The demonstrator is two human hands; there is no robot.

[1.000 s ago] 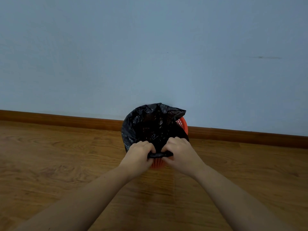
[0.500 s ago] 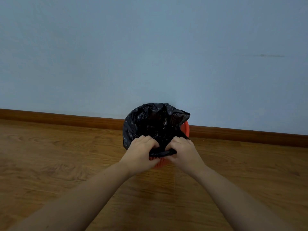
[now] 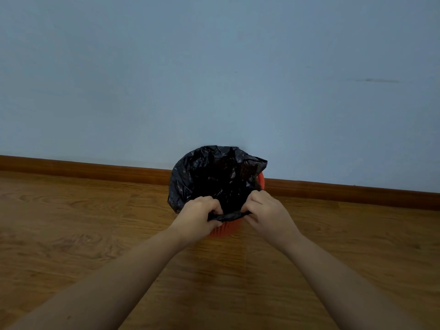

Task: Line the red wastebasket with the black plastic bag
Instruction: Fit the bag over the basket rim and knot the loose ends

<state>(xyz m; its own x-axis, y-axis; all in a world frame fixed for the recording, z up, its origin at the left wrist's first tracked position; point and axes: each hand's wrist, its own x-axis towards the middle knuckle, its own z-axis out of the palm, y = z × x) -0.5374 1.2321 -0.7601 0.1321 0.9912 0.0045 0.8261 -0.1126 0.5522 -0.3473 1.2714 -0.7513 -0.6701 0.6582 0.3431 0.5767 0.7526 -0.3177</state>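
The red wastebasket stands on the floor against the wall, its mesh side showing below my hands and a strip of rim at the right. The black plastic bag sits inside it, its mouth draped over the left and far rim and bunched up at the far right. My left hand and my right hand both grip the near edge of the bag, a stretched band of it running between them over the near rim. The basket's inside is hidden by the bag.
A pale blue wall rises right behind the basket, with a brown skirting board along its foot. Wood-pattern floor spreads to both sides and toward me.
My hands have moved slightly apart along the near rim, stretching the band of bag between them wider. The bag's far right corner stays bunched up.
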